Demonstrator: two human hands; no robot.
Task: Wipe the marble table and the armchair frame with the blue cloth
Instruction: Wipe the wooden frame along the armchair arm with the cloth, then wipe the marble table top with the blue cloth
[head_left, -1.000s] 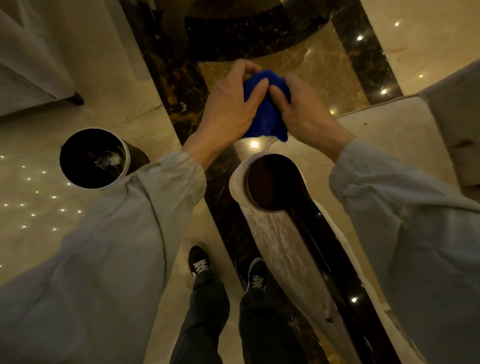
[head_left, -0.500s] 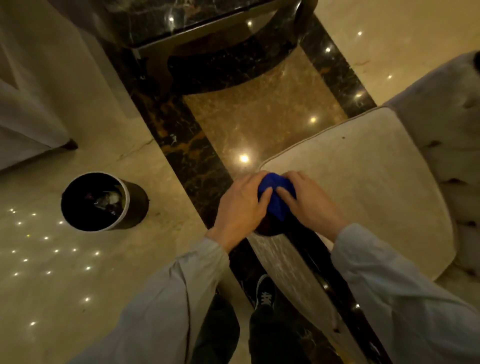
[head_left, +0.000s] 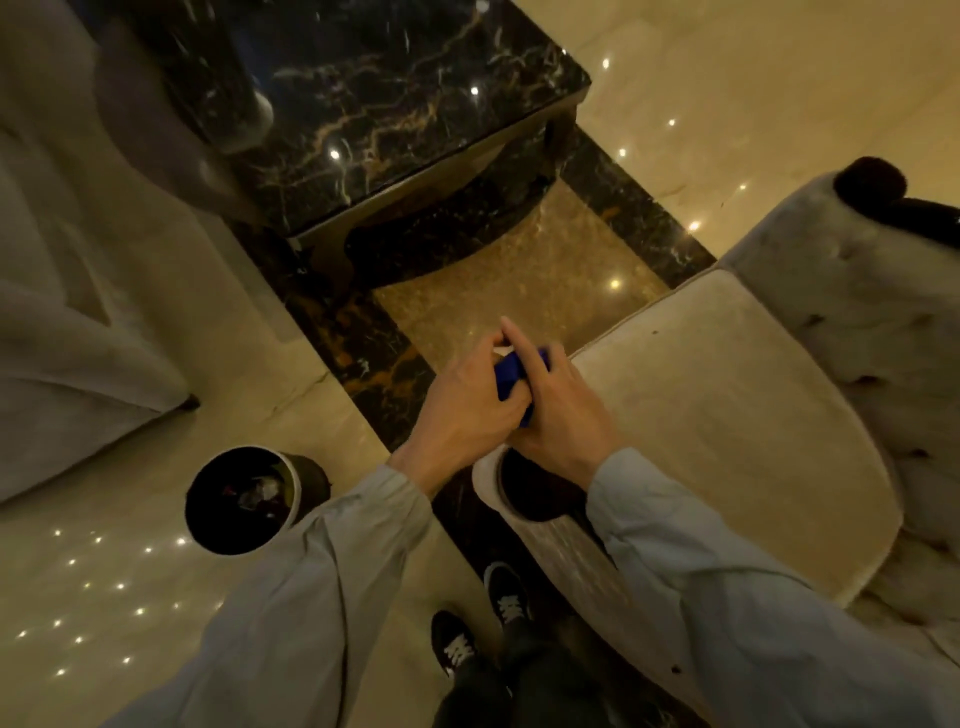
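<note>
The armchair (head_left: 727, 415) filled the right side of the view, its pale seat cushion broad and bare, its tufted back rising at the far right. Its dark glossy frame showed as a rounded armrest end (head_left: 535, 493) at the near centre and another dark knob at the far right. The marble table (head_left: 395, 114) stood at the far centre, well apart from the hands, its black, gold-veined top shining under ceiling-light reflections. Nothing on that top told whether it had been wiped; the gloss looked the same everywhere. I judged the work to be at the armchair frame, since both hands were just beyond the near armrest end, but how much of the frame was done could not be read.

A round bin (head_left: 241, 501) stood on the floor at the near left, its contents too dark to name.

The left hand (head_left: 467, 410) and the right hand (head_left: 561, 415) were pressed together, both clenched around the blue cloth (head_left: 511, 371), which was bunched small between them with only a strip of blue showing. Whether the cloth touched the frame or was merely being refolded could not be told, as the hands covered it. The rest of the near armrest ran down under the right sleeve and out of view, and motion blur softened the fingers.
</note>
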